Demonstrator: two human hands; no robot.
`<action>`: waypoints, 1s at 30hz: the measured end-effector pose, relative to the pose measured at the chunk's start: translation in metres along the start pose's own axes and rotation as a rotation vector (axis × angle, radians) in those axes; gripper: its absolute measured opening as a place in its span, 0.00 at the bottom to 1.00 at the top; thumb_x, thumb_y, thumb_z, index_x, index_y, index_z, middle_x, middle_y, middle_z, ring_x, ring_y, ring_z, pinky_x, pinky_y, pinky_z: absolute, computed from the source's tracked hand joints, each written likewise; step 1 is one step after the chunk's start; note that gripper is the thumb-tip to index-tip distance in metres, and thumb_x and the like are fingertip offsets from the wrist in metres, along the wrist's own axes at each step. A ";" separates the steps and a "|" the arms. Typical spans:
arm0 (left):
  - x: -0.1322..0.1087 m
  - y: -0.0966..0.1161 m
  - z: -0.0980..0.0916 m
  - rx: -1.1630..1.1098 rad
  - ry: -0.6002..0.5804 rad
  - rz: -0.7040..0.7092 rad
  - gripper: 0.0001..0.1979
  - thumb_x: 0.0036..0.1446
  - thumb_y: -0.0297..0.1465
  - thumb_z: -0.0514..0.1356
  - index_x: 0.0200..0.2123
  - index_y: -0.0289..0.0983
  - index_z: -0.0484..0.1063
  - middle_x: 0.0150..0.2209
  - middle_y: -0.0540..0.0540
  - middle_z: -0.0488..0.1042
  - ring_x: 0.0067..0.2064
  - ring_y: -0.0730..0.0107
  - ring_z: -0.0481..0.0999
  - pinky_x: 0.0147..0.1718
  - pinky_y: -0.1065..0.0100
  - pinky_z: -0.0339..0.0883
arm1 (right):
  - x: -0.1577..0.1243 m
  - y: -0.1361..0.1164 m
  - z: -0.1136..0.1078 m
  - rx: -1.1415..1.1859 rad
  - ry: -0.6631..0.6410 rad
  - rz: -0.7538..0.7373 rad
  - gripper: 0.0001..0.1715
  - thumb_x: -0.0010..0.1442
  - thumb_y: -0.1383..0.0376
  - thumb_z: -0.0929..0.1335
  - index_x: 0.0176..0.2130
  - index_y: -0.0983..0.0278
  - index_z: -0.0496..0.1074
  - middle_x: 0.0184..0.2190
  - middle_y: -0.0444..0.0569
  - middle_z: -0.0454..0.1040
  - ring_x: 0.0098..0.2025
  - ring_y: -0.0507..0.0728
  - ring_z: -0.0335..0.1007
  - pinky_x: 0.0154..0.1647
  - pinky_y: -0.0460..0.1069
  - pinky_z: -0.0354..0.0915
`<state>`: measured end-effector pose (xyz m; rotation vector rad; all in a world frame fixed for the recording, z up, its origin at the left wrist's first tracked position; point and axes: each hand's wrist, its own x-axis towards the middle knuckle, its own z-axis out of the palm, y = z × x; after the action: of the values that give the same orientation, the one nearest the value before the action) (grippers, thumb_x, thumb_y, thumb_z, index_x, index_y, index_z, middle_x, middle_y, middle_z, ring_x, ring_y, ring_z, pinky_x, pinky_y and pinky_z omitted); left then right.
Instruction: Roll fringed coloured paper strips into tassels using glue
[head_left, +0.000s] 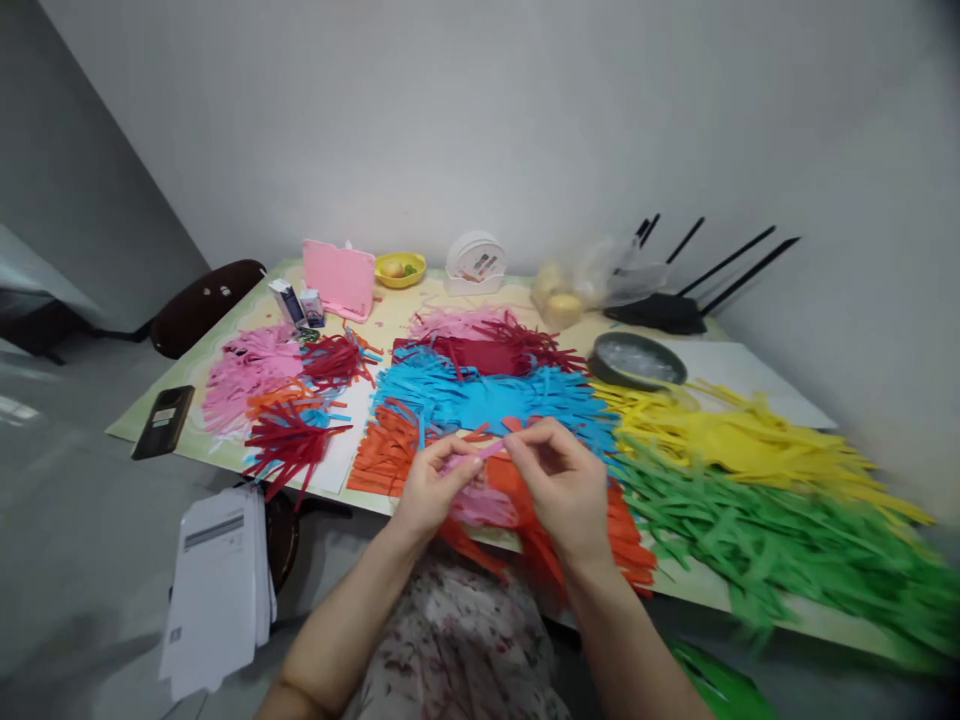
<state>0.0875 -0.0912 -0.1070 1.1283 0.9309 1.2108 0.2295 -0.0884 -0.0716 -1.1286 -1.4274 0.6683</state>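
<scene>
Between my two hands stretches a narrow pink paper strip (491, 450). My left hand (435, 485) is closed on its left end, with thumb and fingers pinched together. The fingers of my right hand (562, 480) pinch the strip's other end. Below them hangs more pink fringe paper (487, 507), partly hidden by the hands. Orange fringed paper (382, 455) lies under and around both hands at the table's front edge. Just beyond is blue fringed paper (487, 400), then dark red fringed paper (487, 355) with pink fringe behind it.
Finished-looking tassel bunches (292, 440) lie left, near a phone (163, 420). Yellow (750, 440) and green fringed paper (795, 530) cover the right side. Behind stand a pink tablet case (339, 280), a yellow fruit bowl (390, 280), a dark round bowl (637, 360) and a black router (664, 313).
</scene>
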 end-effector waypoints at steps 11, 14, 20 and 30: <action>0.115 0.103 -0.223 1.341 0.591 0.210 0.13 0.64 0.31 0.51 0.39 0.37 0.76 0.50 0.41 0.71 0.57 0.55 0.62 0.60 0.53 0.51 | 0.007 0.045 -0.001 -0.047 -0.151 0.140 0.15 0.61 0.56 0.66 0.38 0.63 0.76 0.33 0.50 0.78 0.37 0.58 0.73 0.38 0.51 0.67; 0.158 0.072 -0.214 1.482 0.381 0.086 0.10 0.60 0.29 0.55 0.36 0.38 0.77 0.46 0.41 0.74 0.54 0.54 0.65 0.56 0.53 0.56 | 0.016 0.058 0.005 -0.095 -0.168 0.145 0.17 0.61 0.55 0.66 0.38 0.64 0.76 0.33 0.50 0.78 0.34 0.57 0.73 0.35 0.50 0.67; 0.185 0.020 -0.195 1.679 0.169 -0.051 0.11 0.60 0.24 0.52 0.36 0.36 0.75 0.43 0.38 0.77 0.54 0.51 0.66 0.54 0.47 0.55 | 0.050 0.090 -0.020 -0.286 -0.203 0.069 0.18 0.62 0.55 0.64 0.37 0.65 0.75 0.33 0.51 0.80 0.33 0.57 0.75 0.34 0.49 0.68; 0.272 0.014 -0.076 1.714 -0.196 0.181 0.14 0.65 0.30 0.51 0.44 0.35 0.75 0.47 0.37 0.75 0.53 0.58 0.70 0.54 0.59 0.62 | 0.231 0.165 0.005 -0.835 -0.409 -0.033 0.13 0.65 0.67 0.63 0.42 0.67 0.76 0.42 0.54 0.79 0.44 0.57 0.75 0.49 0.52 0.66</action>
<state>0.0507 0.1888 -0.0996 2.5908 1.7530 0.1238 0.2910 0.1846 -0.1238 -1.6548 -2.1730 0.2658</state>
